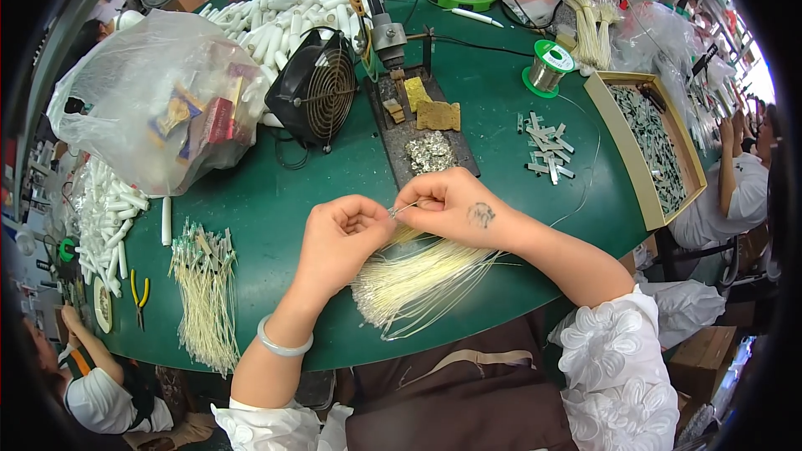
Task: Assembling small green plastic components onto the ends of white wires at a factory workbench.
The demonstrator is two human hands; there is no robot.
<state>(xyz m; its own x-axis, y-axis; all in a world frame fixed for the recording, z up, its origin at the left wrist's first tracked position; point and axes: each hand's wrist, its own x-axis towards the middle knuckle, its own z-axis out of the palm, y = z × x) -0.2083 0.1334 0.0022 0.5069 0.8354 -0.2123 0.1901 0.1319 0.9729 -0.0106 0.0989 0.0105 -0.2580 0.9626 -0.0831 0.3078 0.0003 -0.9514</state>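
My left hand [336, 242] and my right hand [451, 207] meet in front of the dark plate, fingertips pinched close together. Between them is a thin wire [405, 208]; both hands grip it, and a small bright piece at the left fingertips is too small to make out. Just below the hands lies a bundle of thin pale-yellow wires [418, 284], fanned out on the green table. A second bundle of pale wires [205, 296], with small parts on its far ends, lies to the left. Solder wire [598, 146] trails from a spool [549, 69] toward my right forearm.
Ahead, a soldering iron [386, 29] on a stand points down over a dark plate [402, 159] bearing sponges and solder scraps. A black fan [322, 88], a plastic bag [117, 92], white tubes [109, 209] and yellow pliers [140, 296] are left. Small parts fill a box [603, 104] right.
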